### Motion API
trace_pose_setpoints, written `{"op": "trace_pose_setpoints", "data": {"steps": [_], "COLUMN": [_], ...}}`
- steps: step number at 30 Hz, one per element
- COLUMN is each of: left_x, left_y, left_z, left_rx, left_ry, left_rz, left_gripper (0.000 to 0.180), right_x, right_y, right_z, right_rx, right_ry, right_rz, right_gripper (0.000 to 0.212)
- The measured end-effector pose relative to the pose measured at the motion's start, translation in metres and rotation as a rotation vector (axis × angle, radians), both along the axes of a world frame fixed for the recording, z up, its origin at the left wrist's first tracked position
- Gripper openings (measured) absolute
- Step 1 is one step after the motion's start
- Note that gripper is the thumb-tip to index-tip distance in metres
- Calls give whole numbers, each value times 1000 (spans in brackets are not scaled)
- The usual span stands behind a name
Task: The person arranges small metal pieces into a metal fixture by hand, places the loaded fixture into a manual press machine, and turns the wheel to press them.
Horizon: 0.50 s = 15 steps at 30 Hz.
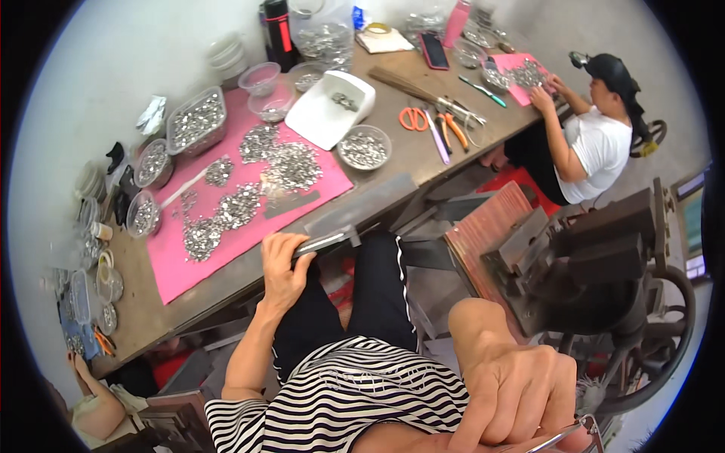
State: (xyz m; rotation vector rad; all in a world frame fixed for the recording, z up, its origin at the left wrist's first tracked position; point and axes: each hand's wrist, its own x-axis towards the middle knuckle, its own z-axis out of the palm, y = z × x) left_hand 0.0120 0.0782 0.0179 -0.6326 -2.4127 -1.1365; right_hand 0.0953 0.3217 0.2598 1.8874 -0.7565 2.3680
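My left hand (284, 266) grips one end of a narrow dark metal bar (329, 241) at the table's front edge, thumb on the near side and fingers over the far side. A bright strip runs along the bar, and its other end has a small crosspiece. Behind it a flat grey metal plate (362, 205) lies along the edge. My right hand (513, 385) is raised close to the camera with its fingers curled, beside thin-rimmed eyeglasses (566, 436). Whatever its fingers hold is hidden. Piles of small shiny metal pieces (293, 166) lie on a pink sheet (321, 198).
Tubs of metal pieces (198, 124) and a white scoop-shaped tray (321, 124) stand around the sheet. Orange-handled scissors (413, 119), pliers (456, 130) and a brush (408, 84) lie rightward. A dark hand press (596, 264) stands at my right. A co-worker (596, 136) works at far right; another person's arm (94, 392) shows lower left.
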Motion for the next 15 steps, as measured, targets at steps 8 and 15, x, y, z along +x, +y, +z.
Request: {"op": "trace_pose_setpoints", "data": {"steps": [8, 15], "left_x": [6, -14], "left_y": [-79, -88], "left_z": [-28, -28], "left_rx": [-75, -92], "left_ry": [-58, -36], "left_rz": [170, 175], "left_gripper": [28, 31], "right_x": [-29, -63], "right_y": [-61, -110], "right_z": [-7, -23], "right_rx": [-34, -75], "right_ry": [68, 124], "right_rz": [-71, -2], "right_gripper": [46, 45]}}
